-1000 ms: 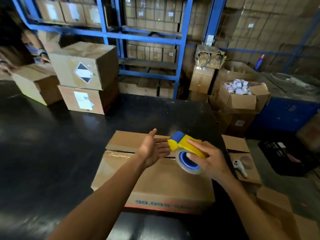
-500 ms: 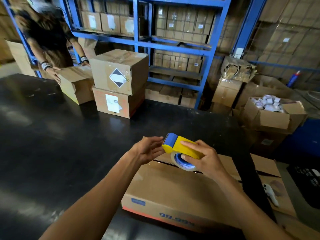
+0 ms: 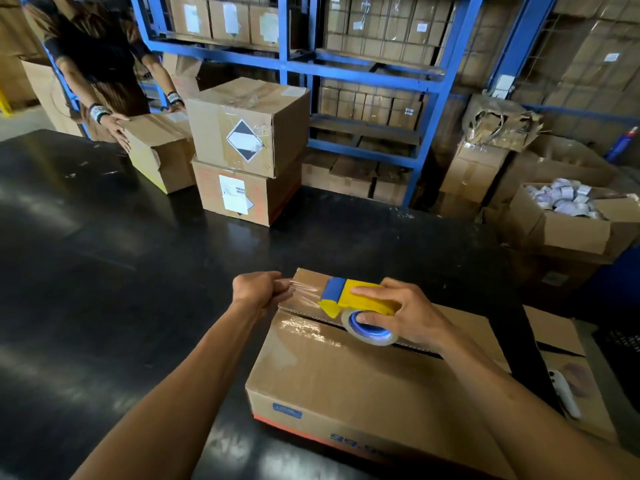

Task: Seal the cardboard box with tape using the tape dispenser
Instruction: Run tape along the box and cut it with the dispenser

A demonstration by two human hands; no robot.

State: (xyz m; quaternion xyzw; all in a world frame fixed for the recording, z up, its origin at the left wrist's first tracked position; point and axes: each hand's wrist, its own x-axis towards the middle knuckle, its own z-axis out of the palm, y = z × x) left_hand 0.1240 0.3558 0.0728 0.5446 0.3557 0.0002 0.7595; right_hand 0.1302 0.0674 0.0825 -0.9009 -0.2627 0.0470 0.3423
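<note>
One brown cardboard box (image 3: 363, 382) lies at the black counter's (image 3: 104, 271) near edge. Right hand (image 3: 401, 317) grips one yellow-and-blue tape dispenser (image 3: 349, 299) over its seam; left hand (image 3: 259, 289) pinches the clear tape end (image 3: 304, 291). Three boxes sit far-side.

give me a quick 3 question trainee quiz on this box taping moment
1. True or false: the tape dispenser is in the right hand.
2. What does the left hand pinch? A) a label B) the free end of the clear tape C) a knife
3. Fill in: the seam of the cardboard box under the dispenser is still ____.

Key: 1 true; 2 B; 3 open
</note>
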